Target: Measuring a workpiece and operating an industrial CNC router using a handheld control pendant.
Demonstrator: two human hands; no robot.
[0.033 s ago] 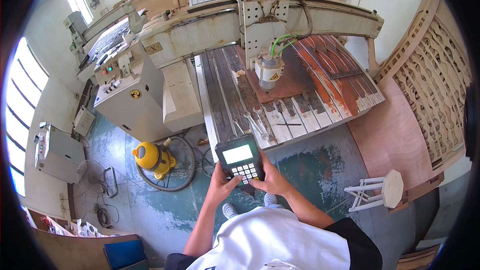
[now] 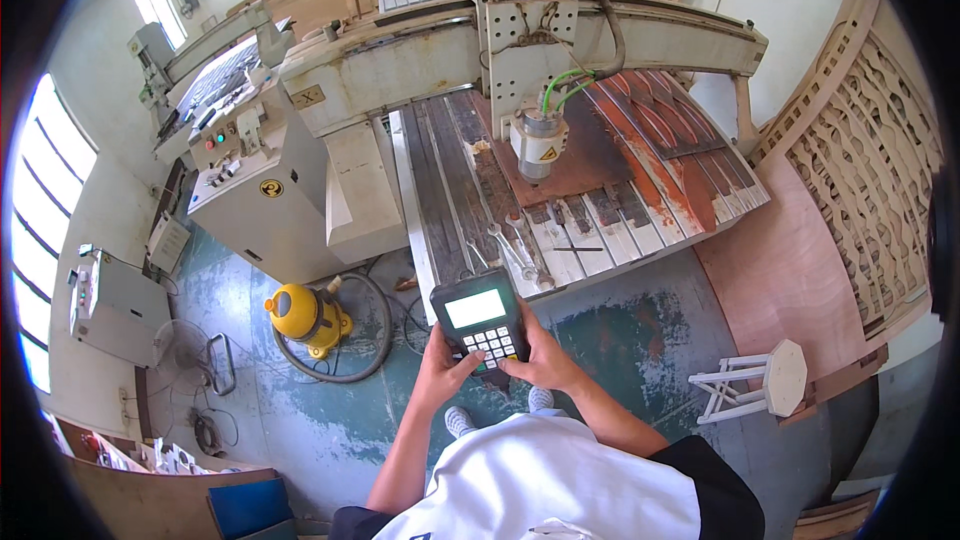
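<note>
Both hands grip a black handheld controller point(image 2: 453, 295) with a bright screen and a pad of white keys. My left hand point(image 2: 440, 370) wraps its left side, the thumb over the lower keys. On the other side, my right hand point(image 2: 545, 360) is closed round the edge with its thumb at the bottom keys. Just beyond the controller, several wrenches point(image 2: 511, 249) lie on the near edge of the slatted machine bed point(image 2: 600, 240). Over the bed hangs a white spindle point(image 2: 537, 145) with green hoses, above a brown sheet point(image 2: 590, 162).
A grey control cabinet point(image 2: 262, 205) stands left of the bed. On the floor sit a yellow vacuum cleaner point(image 2: 298, 312) with its hose and a standing fan point(image 2: 182, 348). To the right are a white stool point(image 2: 785, 378) and cut wooden panels point(image 2: 860, 175). The gantry beam point(image 2: 400, 60) spans the bed.
</note>
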